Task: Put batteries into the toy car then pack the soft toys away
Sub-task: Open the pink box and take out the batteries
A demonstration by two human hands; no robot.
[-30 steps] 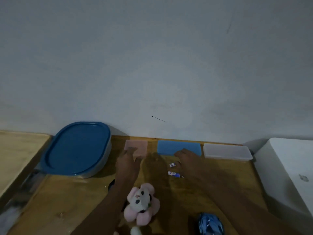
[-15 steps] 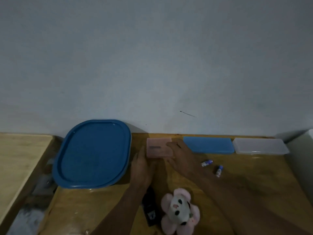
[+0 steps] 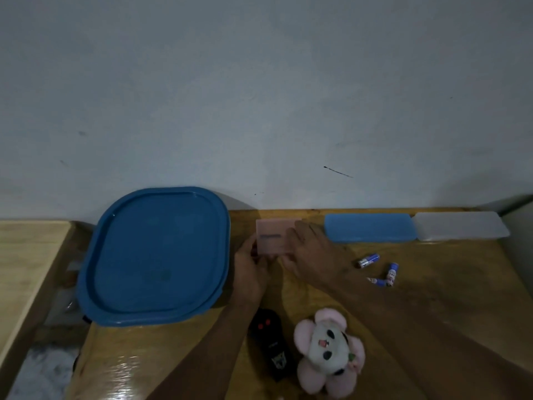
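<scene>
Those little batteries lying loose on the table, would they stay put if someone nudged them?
Probably not. The batteries are small cylinders lying on their sides, so a nudge would likely roll them across the glossy table. They look light and easy to pinch, though the smooth casings may be slippery.

Dim, murky light; glare on table (image 3: 127,368); soft focus; wide-angle edge bending.

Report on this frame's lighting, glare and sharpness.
Head view: dim throughout; the left hand and right hand on the pink case, and the black remote, sink into shadow. Head view: soft glare streaks the varnished table at lower left. Head view: batteries look soft, labels unreadable; the pink plush toy reads clearest.
</scene>
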